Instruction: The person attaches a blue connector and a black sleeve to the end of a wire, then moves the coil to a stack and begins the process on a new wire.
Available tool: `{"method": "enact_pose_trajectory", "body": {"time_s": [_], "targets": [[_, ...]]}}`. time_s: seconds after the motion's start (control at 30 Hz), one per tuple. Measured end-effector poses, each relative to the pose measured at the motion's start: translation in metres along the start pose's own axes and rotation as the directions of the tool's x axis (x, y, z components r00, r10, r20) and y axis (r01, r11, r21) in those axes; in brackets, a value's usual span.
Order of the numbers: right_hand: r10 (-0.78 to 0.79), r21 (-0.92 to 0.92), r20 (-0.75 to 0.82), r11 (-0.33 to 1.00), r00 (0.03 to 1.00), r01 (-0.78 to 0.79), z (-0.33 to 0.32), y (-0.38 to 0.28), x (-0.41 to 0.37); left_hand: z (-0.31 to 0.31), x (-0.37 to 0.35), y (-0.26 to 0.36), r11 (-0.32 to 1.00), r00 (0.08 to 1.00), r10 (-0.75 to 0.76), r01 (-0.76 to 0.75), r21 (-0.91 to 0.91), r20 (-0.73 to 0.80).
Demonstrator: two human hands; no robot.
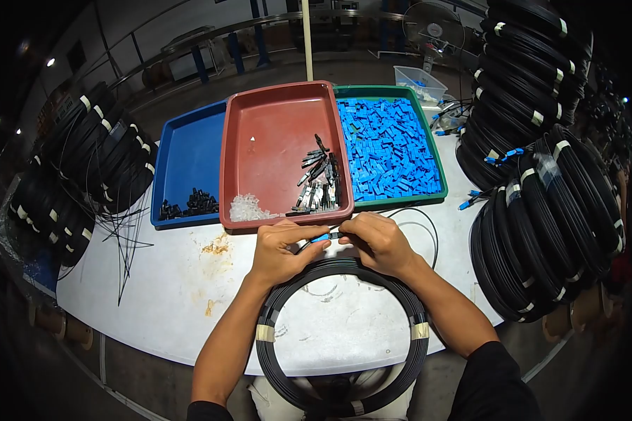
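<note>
Between my two hands is a small blue cable connector (pixel 321 238) with a black end on its right. My left hand (pixel 286 245) pinches the blue part between thumb and forefinger. On the other side, my right hand (pixel 378 241) has its fingers closed on the black end piece (pixel 336 236). A thin black cable (pixel 434 235) loops out behind my right hand. Below both hands lies a coil of black cable (pixel 272 309), bound with pale tape, partly over the table's front edge and my lap.
A red tray (pixel 274 154) holds black parts and clear pieces. Beside it stand a blue tray (pixel 186 161) with small black parts and a green tray (pixel 437 165) full of blue connector housings (pixel 386 147). Stacked cable coils (pixel 541 231) rise on the right, more coils (pixel 95 154) on the left.
</note>
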State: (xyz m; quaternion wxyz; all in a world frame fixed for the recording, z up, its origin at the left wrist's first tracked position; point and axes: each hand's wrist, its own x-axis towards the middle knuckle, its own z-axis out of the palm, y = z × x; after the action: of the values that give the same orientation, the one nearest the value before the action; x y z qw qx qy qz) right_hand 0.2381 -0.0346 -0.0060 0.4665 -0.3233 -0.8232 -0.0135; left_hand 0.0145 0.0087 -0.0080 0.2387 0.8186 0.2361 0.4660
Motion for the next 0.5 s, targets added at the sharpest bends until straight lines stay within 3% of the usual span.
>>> {"method": "enact_pose_trajectory", "body": {"time_s": [0.2,0.27,0.37,0.5], "targets": [[0.0,-0.008,0.02,1.0,1.0,0.0,0.0022,0.0034,-0.0032,0.0072,-0.0006,-0.0018,0.993,0.993,0.119,-0.119,-0.008,0.002],[0.028,-0.001,0.03,1.0,0.999,-0.028,0.0044,0.0059,-0.0045,0.0054,0.0003,-0.0013,0.965,0.967,0.253,-0.255,0.066,0.037],[0.092,0.026,0.054,0.995,0.994,-0.093,0.0057,0.0061,-0.0054,0.0027,0.0023,0.0004,0.932,0.946,0.315,-0.323,0.165,0.074],[0.082,0.016,0.016,0.996,0.996,-0.082,0.0022,0.0008,-0.0013,0.0024,0.002,0.0018,0.984,0.986,0.164,-0.162,0.068,-0.018]]}}
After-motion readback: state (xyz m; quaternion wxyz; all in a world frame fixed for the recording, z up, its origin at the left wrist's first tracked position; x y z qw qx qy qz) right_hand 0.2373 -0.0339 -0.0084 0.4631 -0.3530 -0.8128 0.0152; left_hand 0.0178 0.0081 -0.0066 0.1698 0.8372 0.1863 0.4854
